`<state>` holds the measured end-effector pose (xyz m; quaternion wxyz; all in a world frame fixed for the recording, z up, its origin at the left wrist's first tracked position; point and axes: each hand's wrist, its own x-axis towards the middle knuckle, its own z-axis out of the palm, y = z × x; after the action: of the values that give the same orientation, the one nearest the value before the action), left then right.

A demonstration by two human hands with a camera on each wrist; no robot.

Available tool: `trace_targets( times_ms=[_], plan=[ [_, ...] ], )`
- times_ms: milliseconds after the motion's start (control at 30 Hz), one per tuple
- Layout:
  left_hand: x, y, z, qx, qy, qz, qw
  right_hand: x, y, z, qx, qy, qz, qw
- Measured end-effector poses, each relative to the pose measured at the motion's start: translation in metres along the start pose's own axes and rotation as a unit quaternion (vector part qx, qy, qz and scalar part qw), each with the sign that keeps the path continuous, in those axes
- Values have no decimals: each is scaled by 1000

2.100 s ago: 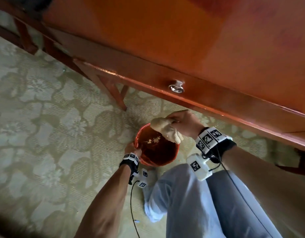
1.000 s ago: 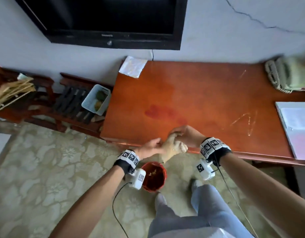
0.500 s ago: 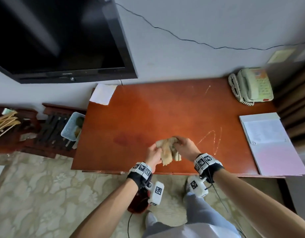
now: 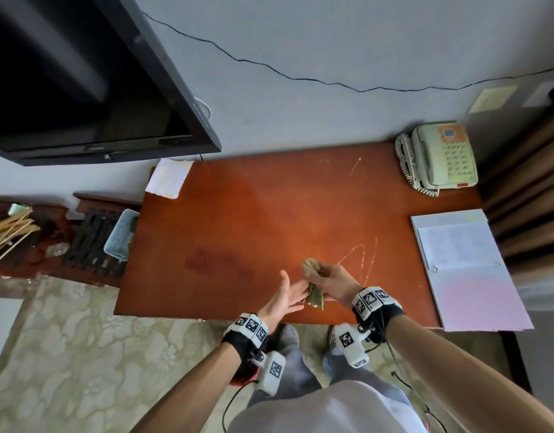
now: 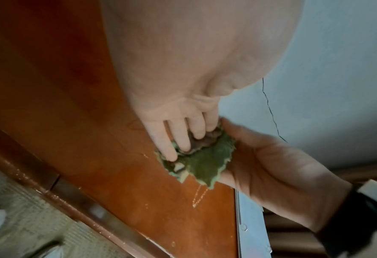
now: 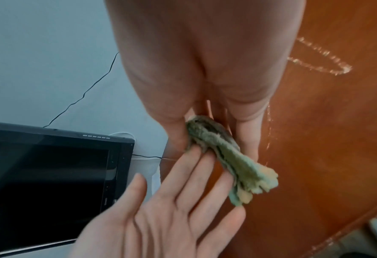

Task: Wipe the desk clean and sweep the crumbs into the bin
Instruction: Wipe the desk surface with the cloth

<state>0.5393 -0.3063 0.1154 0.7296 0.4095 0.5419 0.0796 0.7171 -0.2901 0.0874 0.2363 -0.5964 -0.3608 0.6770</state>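
Here right hand [image 4: 330, 280] clutches bunched cloth [image 4: 313, 295] above desk [image 4: 269, 220] front edge; left hand [image 4: 285, 300], fingers straight, touches cloth, probably refolding it for wiping pale streaks [image 4: 361, 254]. Bin [image 4: 243, 375] sits below, mostly hidden.

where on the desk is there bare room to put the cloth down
The widest bare patch on the desk runs between the white paper at the back left corner and the phone at the back right. The left half, around a darker stain, is also bare. It is crowded on the right: the folder, and crumb trails beside the right hand gripping the cloth.
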Motion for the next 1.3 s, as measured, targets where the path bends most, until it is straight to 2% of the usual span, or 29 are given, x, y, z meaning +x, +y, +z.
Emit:
trace_targets(
  times_ms=[133, 233, 300, 400, 467, 567, 700, 833, 967, 1167, 1300],
  plan=[
    [21, -7, -3, 33, -39, -24, 998, -10, 19, -22, -45, 51, 29, 997],
    [46, 2, 7, 158, -54, -2, 986, -23, 35, -52, -85, 142, 42, 985],
    [66, 8, 9, 271, 4, 34, 962, -29, 46, -88, -144, 229, 48, 961],
    [97, 7, -4, 414, 124, 52, 900, -34, 67, -138, -227, 360, 50, 904],
    [108, 0, -17, 454, 153, 35, 877, -32, 82, -156, -277, 403, 79, 869],
    [111, -10, -39, 477, 162, 13, 864, -24, 97, -155, -307, 427, 125, 841],
    [107, -31, -80, 552, 165, -43, 816, -4, 111, -130, -359, 423, 152, 818],
    [98, -51, -120, 574, 157, -100, 797, 8, 106, -98, -368, 405, 168, 820],
    [84, -69, -150, 567, 168, -109, 799, 25, 101, -45, -411, 335, 143, 835],
    [60, -89, -189, 527, 207, -114, 816, 56, 79, 45, -443, 252, 96, 855],
    [43, -105, -212, 493, 225, -100, 834, 79, 62, 120, -495, 161, 10, 854]
  ],
)
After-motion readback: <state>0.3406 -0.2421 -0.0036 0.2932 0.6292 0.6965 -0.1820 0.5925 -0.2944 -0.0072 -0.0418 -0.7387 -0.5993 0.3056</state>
